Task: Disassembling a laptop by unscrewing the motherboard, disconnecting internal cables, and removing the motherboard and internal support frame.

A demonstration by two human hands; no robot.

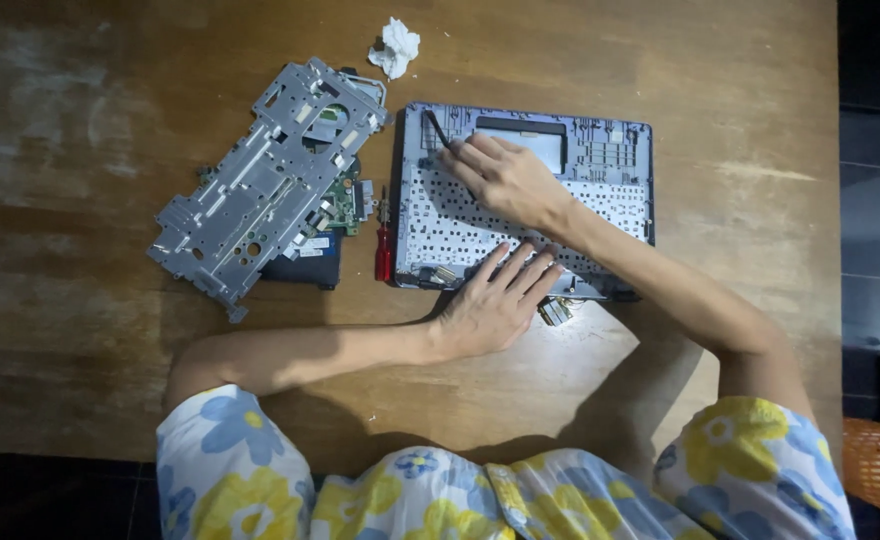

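A laptop shell lies upturned near the tabletop's far edge. The right hand grips a thin black tool against it; the left hand lies open, flat on its near edge. A red screwdriver lies just beside it.

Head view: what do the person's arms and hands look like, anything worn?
Both hands bare: left hand, right hand. No gloves, rings, watch or bracelets visible. Forearms uncovered up to the elbows. Short loose sleeves of a floral garment, white ground with blue and yellow flowers, cover the upper arms.
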